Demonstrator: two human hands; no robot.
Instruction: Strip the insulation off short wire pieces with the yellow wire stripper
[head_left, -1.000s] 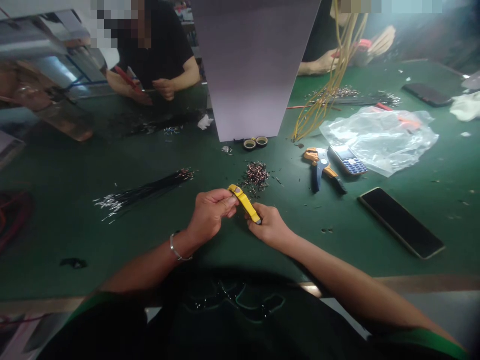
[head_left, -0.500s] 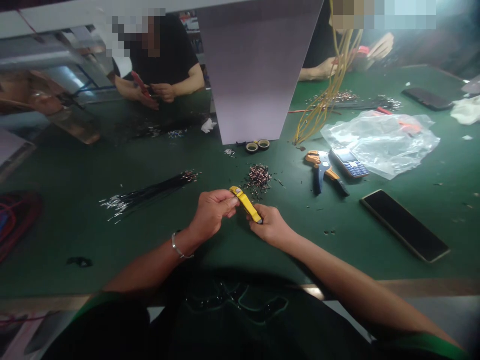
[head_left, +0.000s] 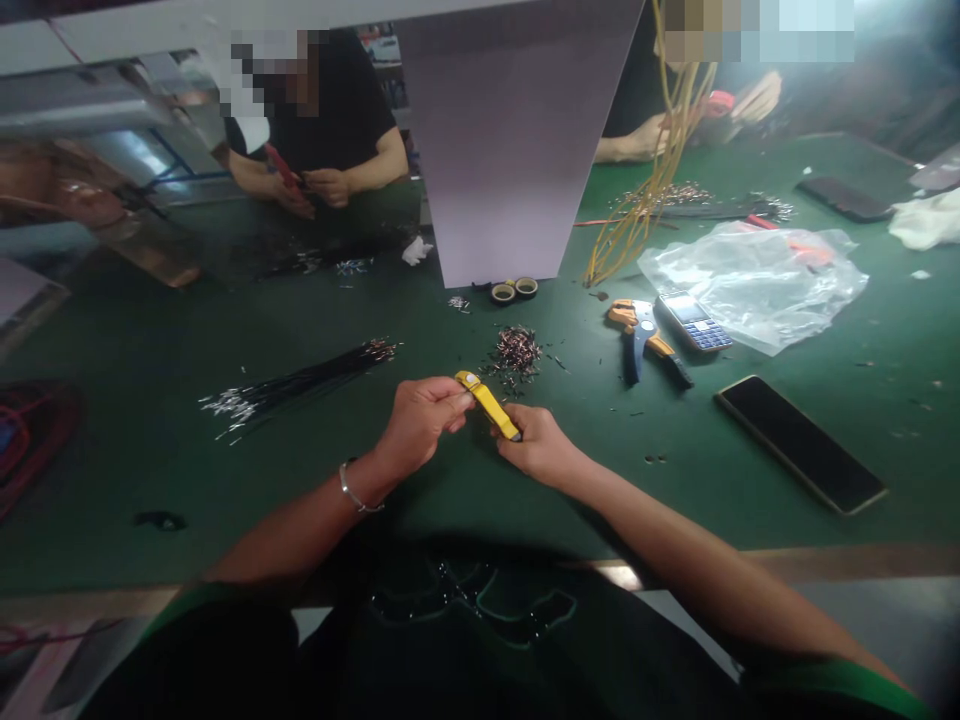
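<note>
My right hand (head_left: 541,446) is wrapped round a yellow hand tool (head_left: 493,408), which looks like a wire stripper. The tool slants up and left, away from my palm. At its far end, my left hand (head_left: 429,420) is closed in a pinch; what its fingertips hold is too small to make out. Just beyond the tool lies a heap of small copper-coloured and black bits (head_left: 517,350). Left of my hands rests a bundle of thin black wires (head_left: 307,380), with silvery ends at the left and copper-coloured ends at the right.
Orange-and-blue pliers (head_left: 641,335), a keypad phone (head_left: 696,322) and a smartphone (head_left: 801,443) lie to the right. Behind them is a clear plastic bag (head_left: 757,280). Two tape rolls (head_left: 514,290) sit by a pale upright panel (head_left: 510,150). Co-workers' hands (head_left: 327,187) are across the table.
The yellow tool has turned slightly in my hands, and a round silvery spot near its far end shows more clearly. The whole view has shifted a little.
</note>
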